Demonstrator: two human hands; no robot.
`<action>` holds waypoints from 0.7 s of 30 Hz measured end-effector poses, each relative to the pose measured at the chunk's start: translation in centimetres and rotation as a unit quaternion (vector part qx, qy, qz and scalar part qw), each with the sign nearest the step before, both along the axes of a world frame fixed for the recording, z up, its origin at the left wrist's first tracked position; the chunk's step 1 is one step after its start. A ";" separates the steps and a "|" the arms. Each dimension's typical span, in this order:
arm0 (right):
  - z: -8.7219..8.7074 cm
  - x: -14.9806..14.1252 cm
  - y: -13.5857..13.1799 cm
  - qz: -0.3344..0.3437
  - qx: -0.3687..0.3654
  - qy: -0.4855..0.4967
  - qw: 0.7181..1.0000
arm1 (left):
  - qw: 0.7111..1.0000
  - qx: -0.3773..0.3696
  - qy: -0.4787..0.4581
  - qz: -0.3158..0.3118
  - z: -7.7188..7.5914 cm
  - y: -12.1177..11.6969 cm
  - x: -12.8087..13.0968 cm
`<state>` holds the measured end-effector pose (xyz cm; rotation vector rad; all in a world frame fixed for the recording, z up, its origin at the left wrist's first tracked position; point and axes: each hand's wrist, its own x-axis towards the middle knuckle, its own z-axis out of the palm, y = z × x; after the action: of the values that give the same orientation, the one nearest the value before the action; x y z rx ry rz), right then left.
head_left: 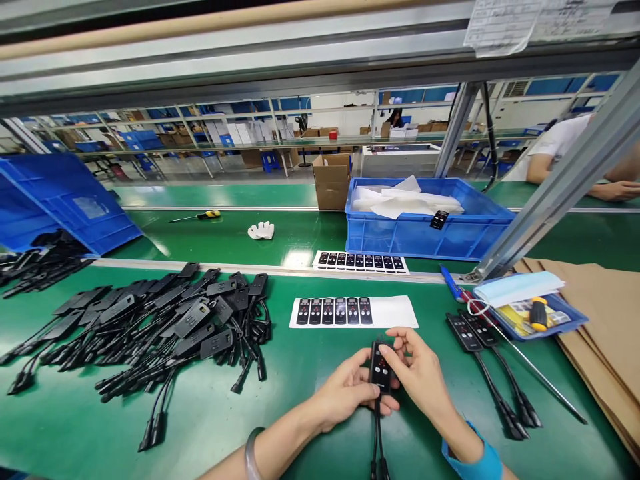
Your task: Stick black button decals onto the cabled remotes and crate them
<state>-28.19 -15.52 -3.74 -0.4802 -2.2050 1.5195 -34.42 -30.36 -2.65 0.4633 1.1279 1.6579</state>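
Note:
A black controller (381, 373) with a printed face label and two cables is held upright between my hands, low in the middle of the view. My left hand (353, 387) wraps its lower left side, thumb on the bottom of the face. My right hand (417, 367) grips the upper right edge, its thumb pressed on the label. Just beyond lies a white sheet of black labels (335, 311), its right part bare. To the left spreads a big pile of black controllers with cables (193, 320); their faces carry no printed label that I can see.
Two labelled controllers (467, 332) lie at right, beside a blue tray (565, 325) holding a face mask (520, 288) and a long metal rod. Behind stand a blue bin (400, 233), another label sheet (360, 262), a white glove (261, 231), a screwdriver (207, 215) and a tilted blue crate (95, 207).

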 end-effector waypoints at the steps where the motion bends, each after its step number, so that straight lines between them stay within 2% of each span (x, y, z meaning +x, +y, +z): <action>1: -0.1 -0.1 0.0 0.013 0.005 -0.007 1.000 | 1.000 0.000 -0.011 0.003 0.1 0.0 -0.1; 6: -0.5 0.0 -0.8 0.103 0.030 -0.032 0.994 | 0.999 0.016 -0.025 0.045 0.5 0.0 -0.6; 10: -0.4 0.2 -1.2 0.144 -0.012 -0.038 0.989 | 0.998 0.025 -0.020 0.059 0.4 0.1 -0.9; 15: -0.8 0.0 -1.1 0.129 -0.010 0.009 0.992 | 0.996 -0.007 0.056 0.069 -0.3 0.2 -0.7; 18: -0.9 -0.1 -1.3 0.126 0.024 0.016 0.992 | 0.992 -0.023 0.105 0.068 -0.4 0.2 -0.6; 21: -0.7 0.1 -1.8 0.110 0.086 0.019 0.990 | 0.993 -0.026 0.081 0.082 -0.4 0.4 -0.5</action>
<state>-28.06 -17.34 -4.48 -0.1569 -2.3959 1.4128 -34.97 -29.98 -3.06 0.4893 1.3558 1.7532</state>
